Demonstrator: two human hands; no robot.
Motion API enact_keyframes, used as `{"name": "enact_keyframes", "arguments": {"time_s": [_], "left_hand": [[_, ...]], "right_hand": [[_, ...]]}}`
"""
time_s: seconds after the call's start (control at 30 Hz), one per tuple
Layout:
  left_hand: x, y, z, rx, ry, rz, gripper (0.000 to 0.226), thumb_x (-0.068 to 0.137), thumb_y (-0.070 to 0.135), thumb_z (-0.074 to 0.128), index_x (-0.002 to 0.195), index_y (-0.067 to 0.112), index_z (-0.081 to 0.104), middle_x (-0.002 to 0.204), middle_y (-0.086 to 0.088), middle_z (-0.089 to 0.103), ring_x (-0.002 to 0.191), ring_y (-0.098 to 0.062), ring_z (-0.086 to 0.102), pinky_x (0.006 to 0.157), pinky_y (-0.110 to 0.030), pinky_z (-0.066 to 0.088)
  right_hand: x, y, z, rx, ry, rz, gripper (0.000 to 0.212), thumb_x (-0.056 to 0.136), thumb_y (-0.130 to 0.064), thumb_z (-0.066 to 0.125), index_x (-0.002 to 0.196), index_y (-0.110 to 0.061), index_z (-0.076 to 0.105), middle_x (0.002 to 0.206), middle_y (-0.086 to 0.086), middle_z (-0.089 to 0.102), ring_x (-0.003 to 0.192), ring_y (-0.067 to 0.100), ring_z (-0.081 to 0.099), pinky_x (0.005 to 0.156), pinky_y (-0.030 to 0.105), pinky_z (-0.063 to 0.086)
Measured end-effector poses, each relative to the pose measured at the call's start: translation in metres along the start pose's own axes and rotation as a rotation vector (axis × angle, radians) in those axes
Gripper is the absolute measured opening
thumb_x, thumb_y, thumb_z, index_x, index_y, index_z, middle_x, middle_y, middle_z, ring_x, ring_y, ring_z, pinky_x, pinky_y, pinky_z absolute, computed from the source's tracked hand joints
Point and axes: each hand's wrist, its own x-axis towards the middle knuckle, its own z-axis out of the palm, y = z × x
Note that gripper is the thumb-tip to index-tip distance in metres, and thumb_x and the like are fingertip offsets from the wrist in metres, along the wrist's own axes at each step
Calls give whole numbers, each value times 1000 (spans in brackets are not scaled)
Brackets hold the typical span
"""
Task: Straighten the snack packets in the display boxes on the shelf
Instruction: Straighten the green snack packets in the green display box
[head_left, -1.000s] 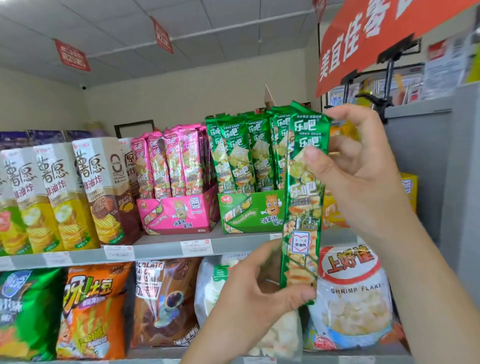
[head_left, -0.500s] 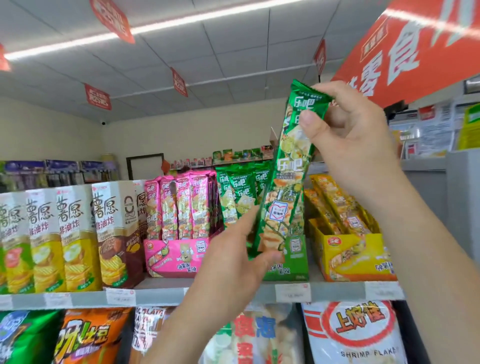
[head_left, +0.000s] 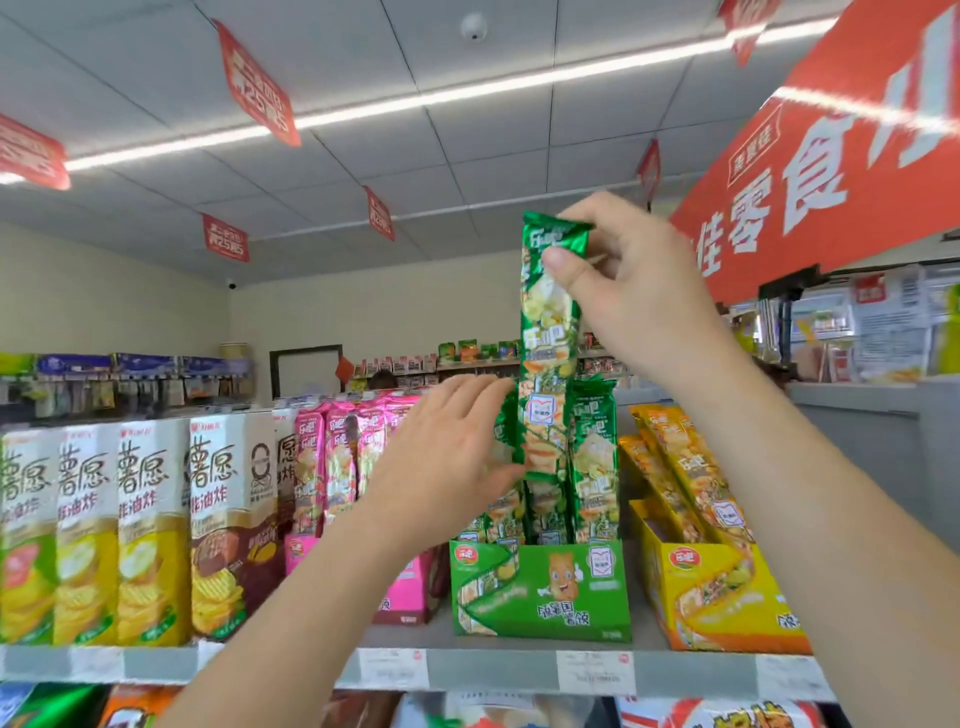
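A long green snack packet (head_left: 548, 353) hangs upright above the green display box (head_left: 540, 592), its lower end down among the other green packets (head_left: 595, 457) standing in that box. My right hand (head_left: 623, 291) pinches the packet's top end between thumb and fingers. My left hand (head_left: 447, 457) is spread with straight fingers against the left side of the green packets, its thumb beside the held packet's lower end. A pink display box (head_left: 410, 587) of pink packets (head_left: 337, 457) stands to the left, partly hidden by my left arm. A yellow display box (head_left: 711, 597) holds leaning yellow packets (head_left: 680, 467).
Tall chip cartons (head_left: 150, 530) line the shelf at the left. The grey shelf edge (head_left: 493, 670) carries price tags. Bagged snacks fill the shelf below. A red banner (head_left: 831, 156) hangs at the upper right, with a grey counter (head_left: 857, 415) beyond.
The packet has gone from tilted to upright and dropped into the green box's row. My left hand let go of its lower end and spread against the packets. The camera tilted up.
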Motion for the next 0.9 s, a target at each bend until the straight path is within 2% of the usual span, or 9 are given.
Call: {"name": "enact_keyframes", "arguments": {"time_s": [0.13,0.23,0.33,0.4,0.53,0.63,0.73,0.8,0.9], "left_hand": [[-4,-6,8,-30,-19,22,92,81,66,53,153,17,22,156,2,30,143,-15,19,115,-25,6],[-2,-3,7,-90,20,3,89,83,73,41,148,12,34,149,-2,42,138,-18,31,115,-29,18],[2,-2,4,-101,46,-49,77,86,65,44,139,8,47,136,-6,55,127,-23,45,108,-37,36],[5,-2,4,-121,84,-81,70,84,58,55,133,8,53,127,-8,61,120,-26,51,101,-38,41],[8,1,10,-117,81,-82,89,76,52,74,146,11,36,144,-5,49,133,-23,40,111,-35,30],[7,6,13,-152,18,-10,107,69,43,83,151,10,24,151,-5,38,139,-23,31,117,-36,23],[6,11,14,-205,33,-12,89,76,49,70,148,13,32,145,-3,44,135,-20,34,114,-42,29],[8,11,12,-185,45,-50,75,84,62,54,140,13,45,137,-2,53,128,-20,41,110,-43,34],[9,10,10,-185,25,-57,84,79,72,42,131,7,53,130,-6,58,121,-23,47,103,-37,38]], "right_hand": [[-4,14,9,-102,-113,41,15,86,-21,71,87,-31,59,79,-11,61,61,-6,52,63,20,39],[-8,18,14,-187,-241,65,14,81,-22,76,85,-29,65,78,-10,61,62,-1,52,64,23,38],[-12,22,16,-277,-333,86,11,77,-30,80,81,-28,70,73,-7,68,68,6,60,64,27,46],[-15,24,16,-336,-365,98,16,74,-36,82,83,-29,70,76,-12,66,75,10,61,68,28,47],[-23,30,18,-417,-439,128,23,75,-45,79,81,-31,61,82,-12,63,84,13,60,73,29,47],[-31,35,17,-416,-556,150,18,84,-43,71,77,-27,69,81,-9,69,83,12,64,78,33,51],[-33,38,7,-251,-655,244,37,90,-46,60,85,-13,75,91,6,74,87,14,68,87,41,52],[-31,40,3,-139,-618,300,44,90,-49,58,92,-9,76,101,11,74,97,13,68,94,41,50],[-26,43,5,-15,-363,293,20,91,-32,63,85,-19,77,86,-10,75,86,0,67,84,27,52]]}}
